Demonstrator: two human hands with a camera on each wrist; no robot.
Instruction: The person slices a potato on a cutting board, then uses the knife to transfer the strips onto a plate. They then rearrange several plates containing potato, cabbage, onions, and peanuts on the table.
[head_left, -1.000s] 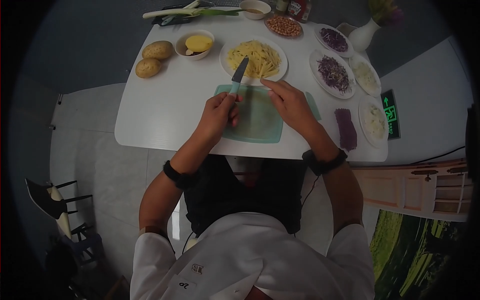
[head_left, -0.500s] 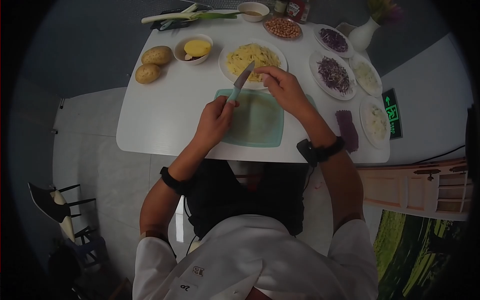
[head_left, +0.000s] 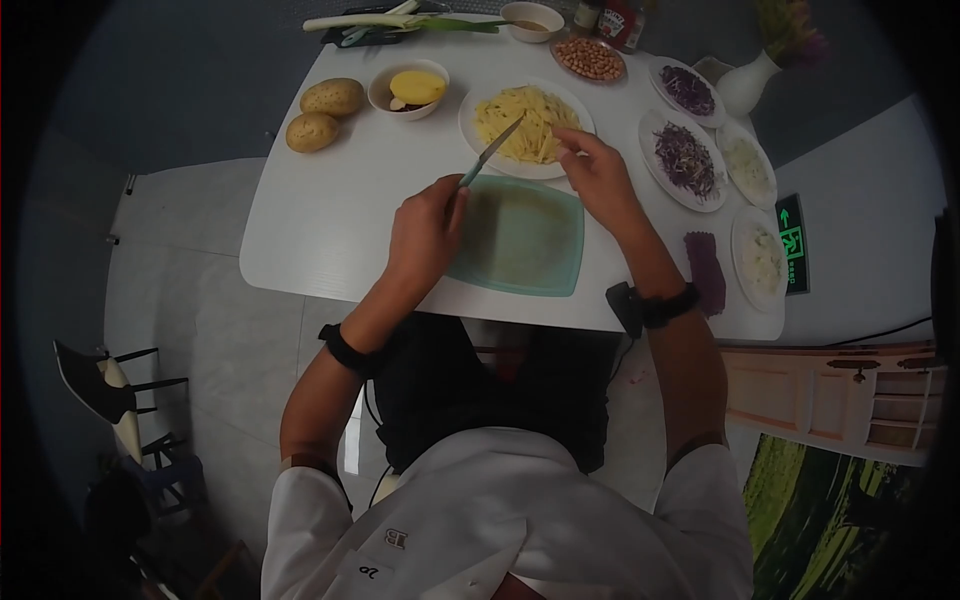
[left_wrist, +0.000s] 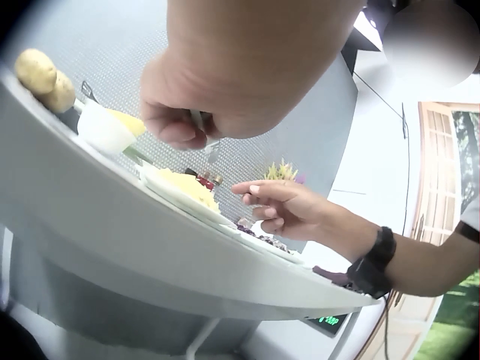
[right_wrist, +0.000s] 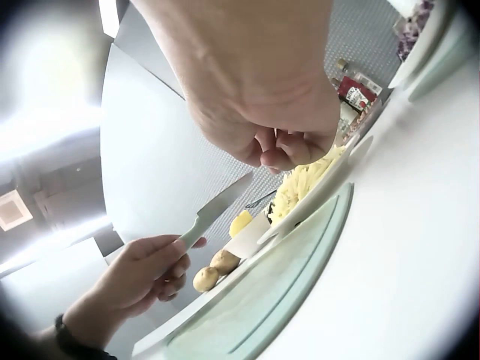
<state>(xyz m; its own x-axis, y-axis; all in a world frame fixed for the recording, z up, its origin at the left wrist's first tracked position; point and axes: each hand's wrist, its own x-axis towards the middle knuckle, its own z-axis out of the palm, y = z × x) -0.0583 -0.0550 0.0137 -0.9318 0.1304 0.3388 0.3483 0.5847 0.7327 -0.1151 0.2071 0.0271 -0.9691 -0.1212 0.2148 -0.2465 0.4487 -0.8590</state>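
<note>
The left hand (head_left: 424,232) grips the pale green handle of a knife (head_left: 498,143), its blade pointing up and away over the near side of a white plate (head_left: 467,135) of yellow shreds (head_left: 515,105). To the right of the blade, the right hand (head_left: 603,185) hovers at the plate's right edge, fingers loosely bent, with nothing visible in them. The left wrist view shows this hand (left_wrist: 289,210) with index finger and thumb relaxed. In the right wrist view the blade (right_wrist: 221,202) is apart from the fingers. Below both hands lies a green cutting board (head_left: 520,240).
Two potatoes (head_left: 325,112) and a bowl (head_left: 382,98) with a peeled piece are at the left; leeks (head_left: 400,22) lie behind. Peanuts (head_left: 590,60) stand at the back, near bottles. Plates of purple shreds (head_left: 684,160) and white pieces (head_left: 760,262), plus a purple cloth (head_left: 705,272), are right.
The right hand has moved right, away from the knife blade, which now appears narrower, turned more edge-on. The head view has shifted slightly, so the table's things appear farther right.
</note>
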